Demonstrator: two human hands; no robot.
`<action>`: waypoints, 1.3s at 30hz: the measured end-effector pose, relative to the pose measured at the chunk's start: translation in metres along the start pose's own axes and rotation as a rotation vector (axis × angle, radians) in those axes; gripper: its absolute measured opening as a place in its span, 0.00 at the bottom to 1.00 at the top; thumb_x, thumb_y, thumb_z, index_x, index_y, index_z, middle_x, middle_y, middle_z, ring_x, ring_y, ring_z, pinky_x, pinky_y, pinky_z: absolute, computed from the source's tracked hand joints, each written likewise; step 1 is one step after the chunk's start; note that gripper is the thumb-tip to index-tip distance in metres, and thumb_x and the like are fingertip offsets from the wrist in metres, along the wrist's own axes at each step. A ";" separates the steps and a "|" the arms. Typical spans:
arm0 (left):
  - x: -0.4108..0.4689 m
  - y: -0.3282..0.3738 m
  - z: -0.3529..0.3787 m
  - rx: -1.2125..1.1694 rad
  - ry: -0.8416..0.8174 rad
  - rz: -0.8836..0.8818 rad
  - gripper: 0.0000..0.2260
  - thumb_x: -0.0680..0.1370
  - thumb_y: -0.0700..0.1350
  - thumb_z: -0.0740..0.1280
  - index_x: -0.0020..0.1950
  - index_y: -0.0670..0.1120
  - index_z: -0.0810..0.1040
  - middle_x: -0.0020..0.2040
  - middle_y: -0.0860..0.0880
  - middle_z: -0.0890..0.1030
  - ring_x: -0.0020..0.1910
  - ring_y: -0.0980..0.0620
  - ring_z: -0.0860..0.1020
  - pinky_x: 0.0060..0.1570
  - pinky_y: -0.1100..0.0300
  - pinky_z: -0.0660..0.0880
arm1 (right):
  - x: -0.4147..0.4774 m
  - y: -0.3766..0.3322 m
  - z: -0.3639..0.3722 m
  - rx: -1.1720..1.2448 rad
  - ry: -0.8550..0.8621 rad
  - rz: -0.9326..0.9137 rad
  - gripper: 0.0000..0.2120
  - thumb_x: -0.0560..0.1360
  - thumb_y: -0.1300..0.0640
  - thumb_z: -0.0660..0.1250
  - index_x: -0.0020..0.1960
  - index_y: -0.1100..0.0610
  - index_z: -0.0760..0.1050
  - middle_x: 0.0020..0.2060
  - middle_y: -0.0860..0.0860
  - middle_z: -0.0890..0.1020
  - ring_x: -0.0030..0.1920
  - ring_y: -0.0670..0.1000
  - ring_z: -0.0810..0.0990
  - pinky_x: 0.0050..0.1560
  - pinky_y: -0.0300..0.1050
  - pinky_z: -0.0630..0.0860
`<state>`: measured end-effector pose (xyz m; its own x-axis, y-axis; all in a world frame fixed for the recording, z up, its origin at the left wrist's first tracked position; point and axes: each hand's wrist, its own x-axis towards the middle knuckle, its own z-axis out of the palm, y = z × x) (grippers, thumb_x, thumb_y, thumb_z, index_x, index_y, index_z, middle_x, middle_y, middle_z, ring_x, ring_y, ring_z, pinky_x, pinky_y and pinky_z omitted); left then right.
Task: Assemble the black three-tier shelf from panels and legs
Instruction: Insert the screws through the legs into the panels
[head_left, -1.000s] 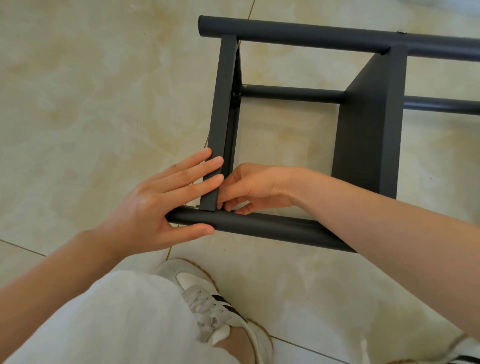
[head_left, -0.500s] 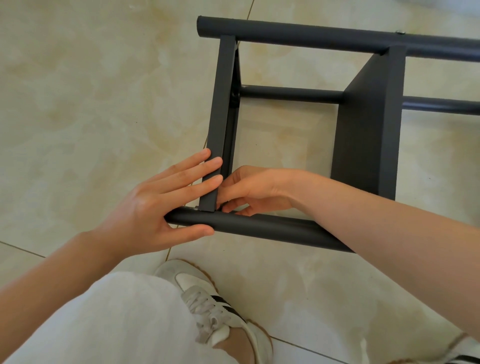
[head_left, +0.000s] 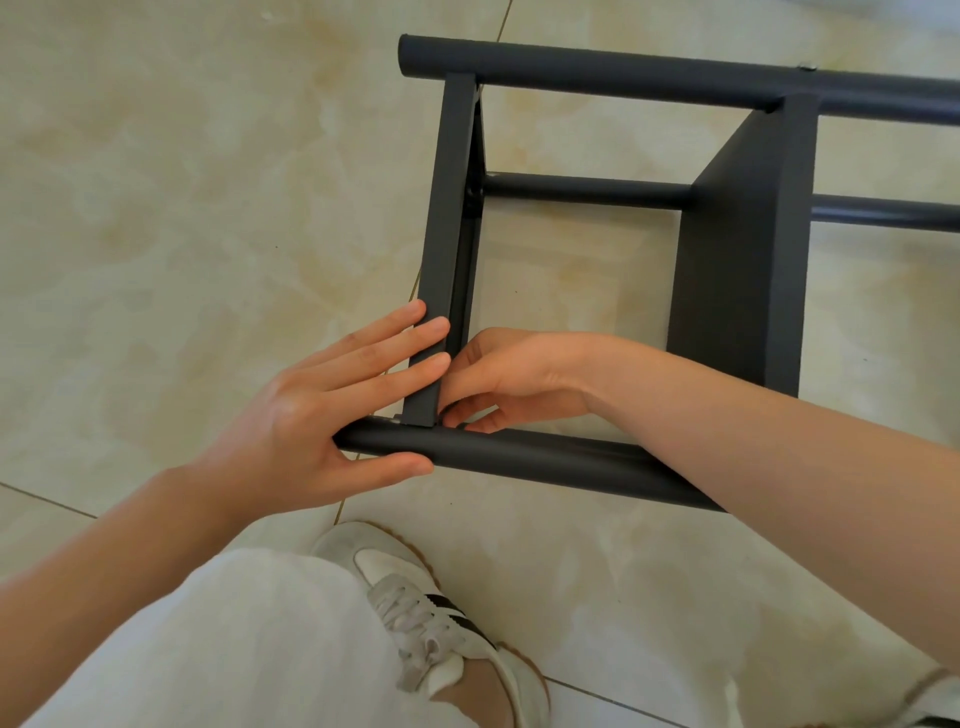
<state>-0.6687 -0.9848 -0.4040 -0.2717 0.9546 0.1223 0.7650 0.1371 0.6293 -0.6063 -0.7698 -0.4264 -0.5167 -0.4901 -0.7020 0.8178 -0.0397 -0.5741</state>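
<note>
The black shelf lies on its side on the tiled floor. Its end panel runs from the far leg to the near leg, and a second panel stands further right. My left hand presses straight fingers against the end panel's outer face, with the thumb under the near leg's end. My right hand reaches inside the frame to the corner where panel and near leg meet. Its curled fingertips pinch something small and dark there, mostly hidden.
A third leg lies lower, behind the panels. My shoe and white trouser leg sit just in front of the near leg. Beige floor tiles spread to the left.
</note>
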 end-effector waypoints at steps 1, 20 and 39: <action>0.000 0.000 0.000 -0.002 0.000 -0.001 0.29 0.78 0.54 0.71 0.72 0.37 0.71 0.75 0.40 0.70 0.78 0.41 0.64 0.75 0.46 0.65 | -0.001 0.000 -0.001 0.009 -0.012 0.000 0.05 0.76 0.60 0.69 0.47 0.59 0.84 0.47 0.54 0.84 0.47 0.49 0.79 0.52 0.43 0.77; 0.000 0.001 0.001 -0.002 0.001 0.000 0.29 0.77 0.52 0.72 0.71 0.36 0.71 0.75 0.39 0.70 0.78 0.40 0.64 0.75 0.46 0.66 | -0.003 0.001 -0.002 -0.009 0.010 0.010 0.06 0.77 0.61 0.69 0.51 0.61 0.83 0.44 0.52 0.84 0.47 0.49 0.79 0.52 0.43 0.76; 0.000 0.002 0.000 -0.003 0.002 -0.007 0.29 0.77 0.53 0.72 0.71 0.37 0.71 0.75 0.39 0.70 0.78 0.41 0.64 0.75 0.48 0.65 | 0.002 0.001 0.001 0.000 0.014 0.020 0.09 0.77 0.60 0.69 0.55 0.63 0.82 0.52 0.57 0.83 0.51 0.51 0.79 0.57 0.46 0.76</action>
<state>-0.6674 -0.9843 -0.4030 -0.2785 0.9530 0.1195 0.7611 0.1431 0.6327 -0.6061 -0.7722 -0.4281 -0.5040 -0.4785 -0.7190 0.8278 -0.0302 -0.5602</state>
